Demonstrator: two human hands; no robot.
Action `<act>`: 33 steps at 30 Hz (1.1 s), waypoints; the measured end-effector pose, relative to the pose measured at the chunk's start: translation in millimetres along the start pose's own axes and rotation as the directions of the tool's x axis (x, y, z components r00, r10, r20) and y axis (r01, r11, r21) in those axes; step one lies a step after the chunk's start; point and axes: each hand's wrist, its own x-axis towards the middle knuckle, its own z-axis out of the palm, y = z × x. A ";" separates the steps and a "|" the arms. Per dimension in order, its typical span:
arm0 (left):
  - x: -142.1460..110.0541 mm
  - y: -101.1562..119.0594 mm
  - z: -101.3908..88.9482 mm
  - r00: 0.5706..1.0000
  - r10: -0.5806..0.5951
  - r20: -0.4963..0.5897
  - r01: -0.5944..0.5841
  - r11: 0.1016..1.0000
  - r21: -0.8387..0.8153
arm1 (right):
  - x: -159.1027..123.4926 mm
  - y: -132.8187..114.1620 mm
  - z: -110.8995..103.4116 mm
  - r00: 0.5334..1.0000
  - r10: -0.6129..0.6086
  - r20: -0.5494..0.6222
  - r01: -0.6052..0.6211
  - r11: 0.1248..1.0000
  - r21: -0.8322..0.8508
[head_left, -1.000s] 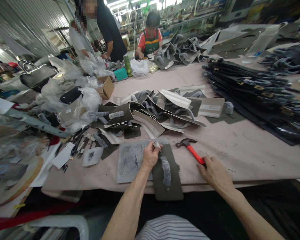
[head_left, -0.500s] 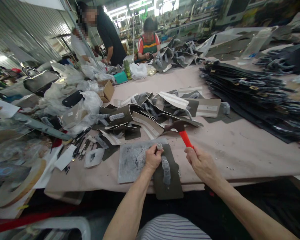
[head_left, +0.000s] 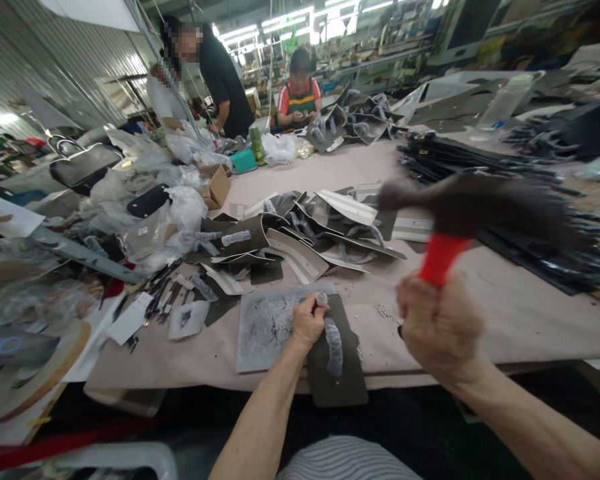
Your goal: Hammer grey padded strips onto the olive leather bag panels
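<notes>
My right hand (head_left: 440,320) is wrapped round the red handle of a hammer (head_left: 445,257), raised above the table and blurred by motion. With closed fingers my left hand (head_left: 309,321) holds a short metal punch (head_left: 321,298) upright, its round top showing; its lower end is hidden. The punch stands at the far end of a dark olive panel (head_left: 347,367), which carries a plastic-wrapped handle (head_left: 334,347). Under the left hand lies a worn grey slab (head_left: 260,327), partly beneath the panel and strewn with small bits.
Several similar panels (head_left: 295,253) are heaped beyond the slab. Stacked dark pieces (head_left: 545,260) fill the right side. Plastic bags (head_left: 173,220) and a cardboard box (head_left: 215,187) crowd the left. Small metal bits (head_left: 384,311) lie on the table. Co-workers (head_left: 299,100) are across the table.
My right hand has lifted the hammer up and toward me, to the right. My left hand keeps the punch at the same place on the panel.
</notes>
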 end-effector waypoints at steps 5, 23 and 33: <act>-0.5 -1.5 0.1 1.000 0.000 0.006 0.000 1.000 0.022 | -47.1 48.3 33.6 0.694 0.152 0.704 0.088 0.952 -0.292; 3.4 2.9 -3.2 0.993 -0.105 0.054 0.113 0.980 -0.163 | -101.6 45.3 81.8 0.746 -0.261 0.612 0.229 0.964 0.133; 13.4 1.9 -33.6 0.862 -0.432 -0.266 0.239 0.808 -0.539 | -76.7 34.5 112.1 0.903 0.024 0.430 -0.157 0.948 0.277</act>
